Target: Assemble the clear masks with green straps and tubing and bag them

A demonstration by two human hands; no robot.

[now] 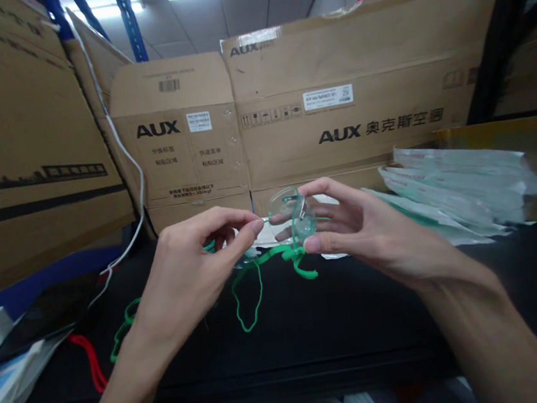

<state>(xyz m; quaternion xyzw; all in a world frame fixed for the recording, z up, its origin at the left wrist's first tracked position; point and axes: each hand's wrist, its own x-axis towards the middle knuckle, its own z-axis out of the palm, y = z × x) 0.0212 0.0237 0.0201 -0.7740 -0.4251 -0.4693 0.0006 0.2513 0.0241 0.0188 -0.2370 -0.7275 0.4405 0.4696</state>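
A clear plastic mask (293,215) with a green elastic strap (252,287) is held above the black table (312,326). My right hand (349,228) grips the mask's cup between thumb and fingers. My left hand (197,255) pinches the mask's left edge and the strap where it joins. The green strap hangs down in loops below both hands.
Large AUX cardboard boxes (336,116) stand behind the table. A stack of sealed packets (451,190) lies at the right. A dark phone (34,315), a white cable (130,198), a red cord (90,364) and another green strap (122,328) lie at the left.
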